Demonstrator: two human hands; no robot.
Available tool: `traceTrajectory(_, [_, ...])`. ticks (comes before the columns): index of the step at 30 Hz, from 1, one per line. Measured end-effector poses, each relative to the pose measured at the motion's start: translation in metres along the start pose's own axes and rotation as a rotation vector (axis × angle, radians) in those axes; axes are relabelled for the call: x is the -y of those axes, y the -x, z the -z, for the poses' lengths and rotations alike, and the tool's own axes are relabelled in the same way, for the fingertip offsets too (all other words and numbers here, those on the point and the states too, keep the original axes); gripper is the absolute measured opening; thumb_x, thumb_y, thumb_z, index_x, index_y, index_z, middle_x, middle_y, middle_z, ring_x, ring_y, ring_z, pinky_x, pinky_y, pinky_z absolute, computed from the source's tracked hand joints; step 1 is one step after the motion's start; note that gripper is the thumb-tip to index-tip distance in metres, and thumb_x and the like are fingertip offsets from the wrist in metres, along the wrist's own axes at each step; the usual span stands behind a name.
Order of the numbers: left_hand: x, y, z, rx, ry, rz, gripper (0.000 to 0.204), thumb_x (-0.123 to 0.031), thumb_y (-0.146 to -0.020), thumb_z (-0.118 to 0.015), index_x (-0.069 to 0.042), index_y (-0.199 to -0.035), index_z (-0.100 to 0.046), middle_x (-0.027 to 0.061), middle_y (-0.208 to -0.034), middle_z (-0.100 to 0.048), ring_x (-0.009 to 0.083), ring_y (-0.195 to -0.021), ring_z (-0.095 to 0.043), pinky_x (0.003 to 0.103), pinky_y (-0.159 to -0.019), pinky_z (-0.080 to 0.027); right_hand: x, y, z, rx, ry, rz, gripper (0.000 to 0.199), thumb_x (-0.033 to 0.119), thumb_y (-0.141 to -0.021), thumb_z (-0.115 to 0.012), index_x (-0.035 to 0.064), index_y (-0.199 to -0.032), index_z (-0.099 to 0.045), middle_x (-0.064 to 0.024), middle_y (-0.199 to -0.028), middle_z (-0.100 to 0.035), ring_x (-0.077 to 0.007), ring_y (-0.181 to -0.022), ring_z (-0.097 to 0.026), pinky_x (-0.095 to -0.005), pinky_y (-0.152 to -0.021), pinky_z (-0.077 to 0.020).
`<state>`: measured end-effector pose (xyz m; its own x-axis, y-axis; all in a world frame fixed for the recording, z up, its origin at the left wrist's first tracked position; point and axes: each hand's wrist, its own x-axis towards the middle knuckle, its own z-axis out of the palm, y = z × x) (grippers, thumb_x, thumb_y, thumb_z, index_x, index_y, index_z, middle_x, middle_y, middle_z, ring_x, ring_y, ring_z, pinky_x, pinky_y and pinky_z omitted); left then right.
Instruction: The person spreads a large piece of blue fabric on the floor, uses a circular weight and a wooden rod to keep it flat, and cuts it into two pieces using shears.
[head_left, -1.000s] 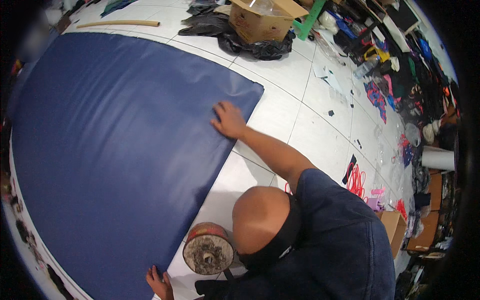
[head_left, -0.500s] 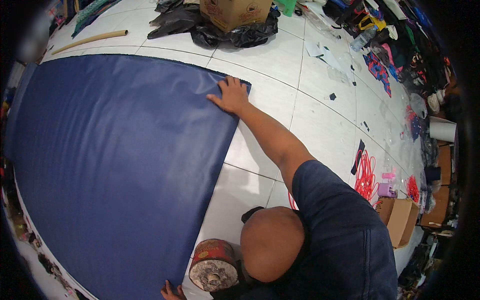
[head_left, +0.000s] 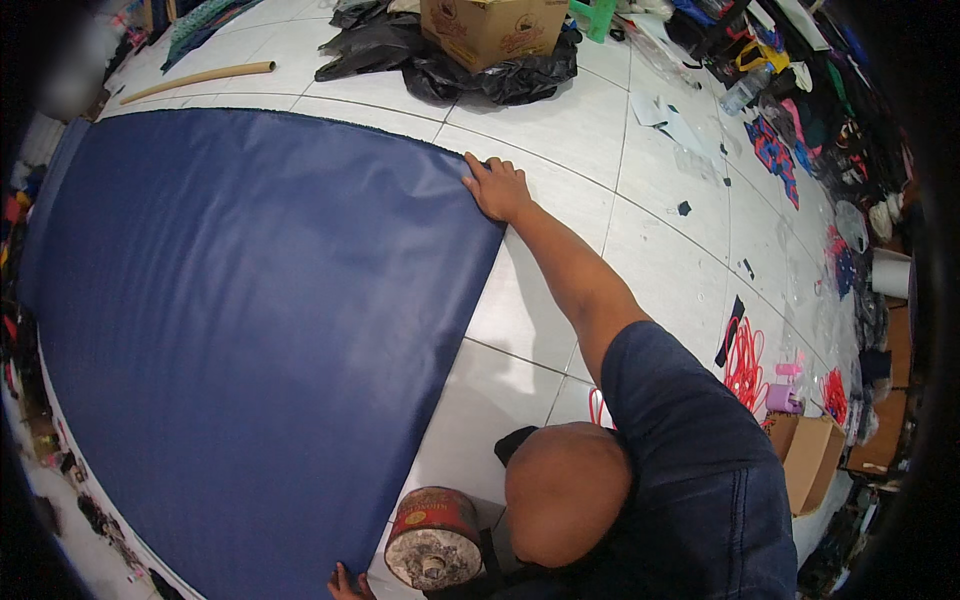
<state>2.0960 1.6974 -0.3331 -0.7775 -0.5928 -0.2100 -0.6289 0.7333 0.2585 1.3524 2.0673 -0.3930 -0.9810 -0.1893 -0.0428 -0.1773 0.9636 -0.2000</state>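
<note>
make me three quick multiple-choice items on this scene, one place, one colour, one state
1. Where does the box sit?
a) on the sheet
b) on black plastic
c) on a shelf

2. What colour is the sheet?
a) dark blue
b) red
c) green

3. How does the sheet lie?
a) rolled up
b) hung on a wall
c) spread flat on the floor

Answers:
1 b: the box rests on black plastic, apart from the sheet.
2 a: the sheet is dark blue all over.
3 c: it lies flat on the floor, with a person's hand pressed on its far corner.
</note>
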Motion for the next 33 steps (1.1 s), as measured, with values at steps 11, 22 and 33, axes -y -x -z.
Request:
traceTrajectory(11, [0.014, 0.011, -0.014, 0.106, 0.123, 0.116, 0.056, -0.007, -0.078, -0.074, -0.005, -0.132, -0.058, 0.0306, -0.134, -0.051, 0.0469, -0.126, -0.046, 0.051, -0.11, -0.034, 0.018, 0.009, -0.003, -0.327, 0.181, 0.067, 0.058, 0.04, -0.097, -0.052, 0.0203, -0.149, -0.037, -0.0181, -0.138, -0.049, -0.0351, -0.127, -0.047, -0.0581, -0.109, -0.0284])
traceTrajectory(22, [0.013, 0.006, -0.013, 0.003, -0.061, 0.172, 0.056, -0.027, -0.085, -0.073, -0.023, -0.138, -0.057, 0.0218, -0.132, -0.055, 0.0393, -0.123, -0.05, 0.047, -0.103, -0.043, 0.234, 0.352, 0.073, 0.708, -0.748, 1.859, 0.04, 0.037, -0.085, -0.07, 0.0116, -0.115, -0.061, -0.0129, -0.086, -0.064, -0.0317, -0.083, -0.064, -0.0454, -0.071, -0.0494])
traceTrajectory(33, [0.008, 0.013, -0.012, 0.013, -0.061, 0.201, 0.055, -0.031, -0.085, -0.074, -0.027, -0.138, -0.057, 0.0169, -0.131, -0.055, 0.0345, -0.118, -0.055, 0.045, -0.095, -0.05, 0.253, 0.396, 0.058, 0.626, -0.557, 1.846, 0.024, 0.031, -0.082, -0.07, 0.0128, -0.09, -0.056, -0.0065, -0.063, -0.056, -0.0277, -0.063, -0.063, -0.0442, -0.066, -0.0504])
